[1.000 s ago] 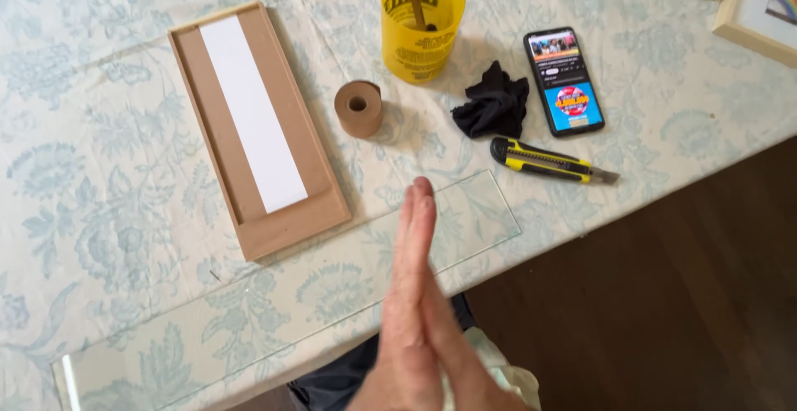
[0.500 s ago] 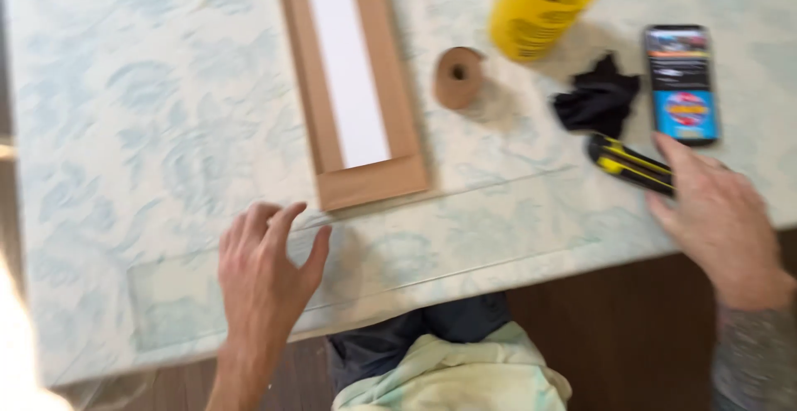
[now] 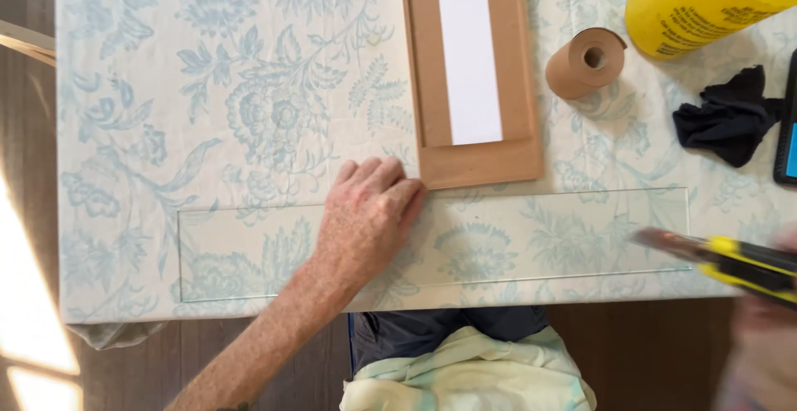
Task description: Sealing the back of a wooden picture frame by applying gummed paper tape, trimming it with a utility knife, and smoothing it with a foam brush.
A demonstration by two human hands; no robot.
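My left hand (image 3: pixel 365 224) rests flat, fingers together, on a long clear glass pane (image 3: pixel 540 237) lying along the table's near edge. Its fingertips reach the corner of a brown board (image 3: pixel 477 158) with a white strip down its middle. My right hand (image 3: pixel 760 328), blurred at the right edge, grips a yellow and black utility knife (image 3: pixel 730 263) whose tip points left over the pane's right end.
A roll of brown paper tape (image 3: pixel 584 62), a yellow cup (image 3: pixel 697 0) and a crumpled black cloth (image 3: pixel 729 116) sit at the back right. A phone (image 3: pixel 787 129) shows at the right edge. A blue floral cloth (image 3: pixel 207 112) covers the table.
My left hand moved forward onto the glass pane by the board's corner. My right hand took up the utility knife and lifted it off the table. The view shifted right and closer.
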